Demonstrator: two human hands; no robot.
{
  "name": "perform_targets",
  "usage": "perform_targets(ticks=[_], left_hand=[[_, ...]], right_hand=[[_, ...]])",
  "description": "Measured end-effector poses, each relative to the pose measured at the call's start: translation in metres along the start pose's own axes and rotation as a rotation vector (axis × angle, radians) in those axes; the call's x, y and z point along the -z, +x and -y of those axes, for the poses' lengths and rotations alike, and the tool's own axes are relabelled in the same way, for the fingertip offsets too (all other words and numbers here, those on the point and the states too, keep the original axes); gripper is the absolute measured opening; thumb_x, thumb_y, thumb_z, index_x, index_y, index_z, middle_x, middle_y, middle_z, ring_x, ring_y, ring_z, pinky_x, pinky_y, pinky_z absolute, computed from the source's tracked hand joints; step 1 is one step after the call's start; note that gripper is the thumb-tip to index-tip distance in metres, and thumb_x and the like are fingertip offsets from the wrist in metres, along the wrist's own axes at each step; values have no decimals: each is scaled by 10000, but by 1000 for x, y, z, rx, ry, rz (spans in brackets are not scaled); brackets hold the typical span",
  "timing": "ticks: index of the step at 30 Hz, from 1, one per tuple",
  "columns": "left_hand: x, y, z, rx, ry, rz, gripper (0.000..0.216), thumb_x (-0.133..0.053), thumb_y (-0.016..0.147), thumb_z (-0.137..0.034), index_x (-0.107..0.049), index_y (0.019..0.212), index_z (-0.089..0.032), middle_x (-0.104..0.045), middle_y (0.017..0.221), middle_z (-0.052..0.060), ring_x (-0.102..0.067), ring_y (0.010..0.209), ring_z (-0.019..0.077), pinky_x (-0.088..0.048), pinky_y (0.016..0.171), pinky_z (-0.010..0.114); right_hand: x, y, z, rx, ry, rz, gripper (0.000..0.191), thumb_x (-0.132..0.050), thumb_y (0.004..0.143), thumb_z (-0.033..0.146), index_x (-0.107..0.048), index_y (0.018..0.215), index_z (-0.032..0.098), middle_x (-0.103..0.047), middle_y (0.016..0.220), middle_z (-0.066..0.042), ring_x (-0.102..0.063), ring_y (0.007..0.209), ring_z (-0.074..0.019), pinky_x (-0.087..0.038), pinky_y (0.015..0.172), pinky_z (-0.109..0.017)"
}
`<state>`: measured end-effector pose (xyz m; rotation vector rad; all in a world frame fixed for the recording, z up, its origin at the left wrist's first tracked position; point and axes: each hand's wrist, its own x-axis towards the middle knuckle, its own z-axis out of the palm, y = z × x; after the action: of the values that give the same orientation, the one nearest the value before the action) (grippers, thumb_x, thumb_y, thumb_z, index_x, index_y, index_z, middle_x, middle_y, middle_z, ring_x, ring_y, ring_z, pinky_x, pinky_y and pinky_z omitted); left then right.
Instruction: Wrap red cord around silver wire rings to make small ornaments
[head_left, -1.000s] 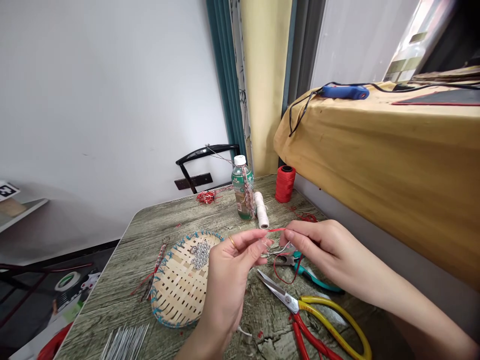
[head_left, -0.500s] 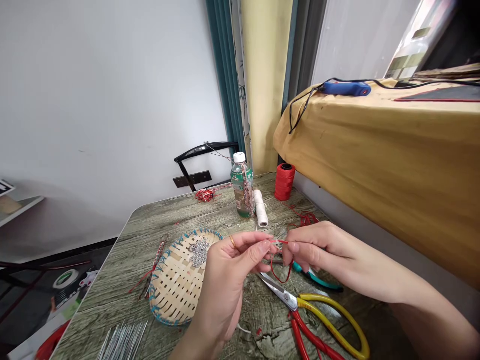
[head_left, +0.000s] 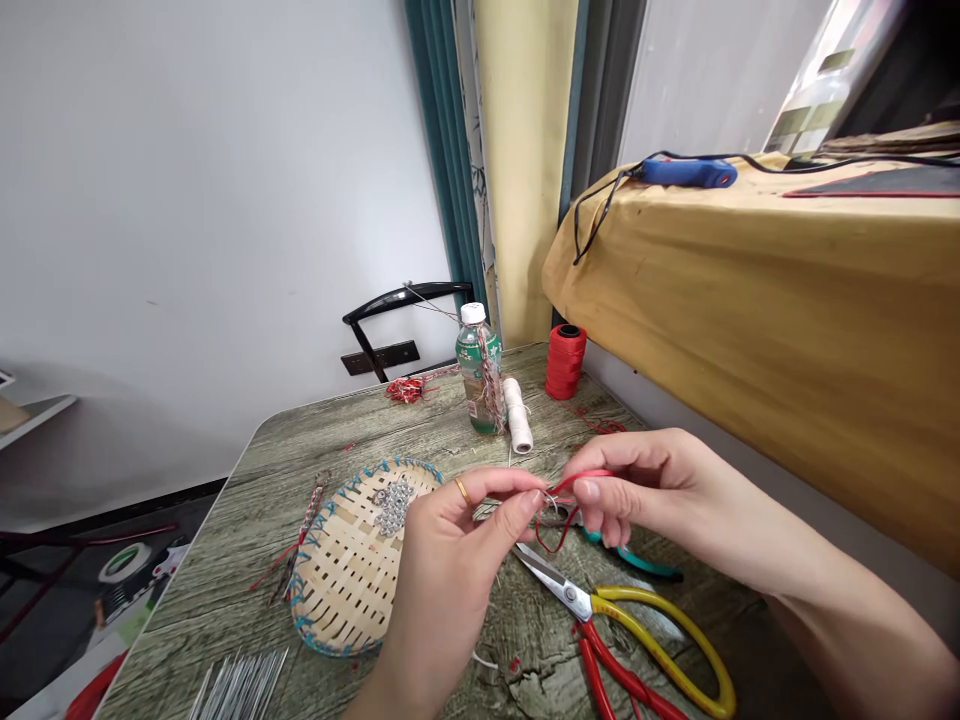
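Between my hands runs a red cord point(head_left: 551, 548), with a loop of it hanging below the fingertips. My left hand point(head_left: 457, 570), with a ring on one finger, pinches the cord and a thin white thread between thumb and forefinger. My right hand point(head_left: 637, 485) holds the red cord in a pinch just to the right. Under the hands lie scissors point(head_left: 570, 595) with one yellow and one red handle. Teal-handled pliers point(head_left: 641, 565) rest partly hidden beneath my right hand. Left of my left hand is a woven basket point(head_left: 337, 590) with small metal pieces point(head_left: 396, 505) in it.
A bottle point(head_left: 480, 375) wrapped with twisted cord, a white thread spool point(head_left: 517, 415) and a red thread spool point(head_left: 565, 362) stand or lie at the back. Thin metal rods point(head_left: 238, 688) lie at the front left. A cloth-covered surface point(head_left: 750, 270) rises at right.
My right hand's fingers have opened up slightly and shifted on the red cord, which now shows more between them. The hanging loop has moved a little left. The view has shifted slightly.
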<state>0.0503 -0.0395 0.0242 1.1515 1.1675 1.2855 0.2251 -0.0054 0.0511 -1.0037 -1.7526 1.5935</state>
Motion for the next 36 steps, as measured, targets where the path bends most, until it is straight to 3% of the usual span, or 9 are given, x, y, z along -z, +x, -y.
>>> perform_targets(ticks=[6,11,18,22,27,36], left_hand=[[1,-2,-1,-18,32,-3,63,-671,762,-224,-726,744,-250,-698,783,-17,-615,719,125,-524,607,187],[1,-2,-4,-5,42,-13,56,-680,748,-196,-720,739,-234,-689,758,-15,-605,644,104,-525,564,168],[1,0,-5,3,-89,-11,102,-693,732,-156,-719,801,-227,-686,709,-4,-639,652,114,-532,514,151],[0,-2,-4,18,-75,13,98,-704,724,-163,-744,777,-235,-701,740,8,-644,673,118,-536,524,147],[-1,-3,-3,27,-108,44,107,-692,739,-166,-730,816,-231,-699,743,8,-647,669,117,-538,524,152],[-3,-1,-3,47,-94,32,61,-680,730,-133,-645,704,-175,-634,692,-12,-578,600,88,-526,521,164]], right_hand=[[2,0,-2,74,-126,-25,202,-619,812,347,-681,796,155,-457,585,42,-330,531,-65,-254,462,-202],[5,-1,-3,-8,-112,17,164,-662,771,318,-681,758,156,-355,511,71,-248,478,-55,-179,430,-214],[19,5,-6,-3,5,32,201,-673,742,331,-644,679,142,-411,511,64,-299,489,-60,-223,473,-229],[16,9,-9,5,-18,107,226,-663,744,347,-639,702,126,-473,557,41,-364,525,-71,-283,504,-224],[16,9,-11,16,-95,81,187,-623,767,310,-627,707,133,-467,569,40,-361,528,-76,-283,501,-228],[14,9,-11,63,-43,123,187,-646,771,308,-652,729,126,-501,621,26,-394,579,-82,-310,536,-223]])
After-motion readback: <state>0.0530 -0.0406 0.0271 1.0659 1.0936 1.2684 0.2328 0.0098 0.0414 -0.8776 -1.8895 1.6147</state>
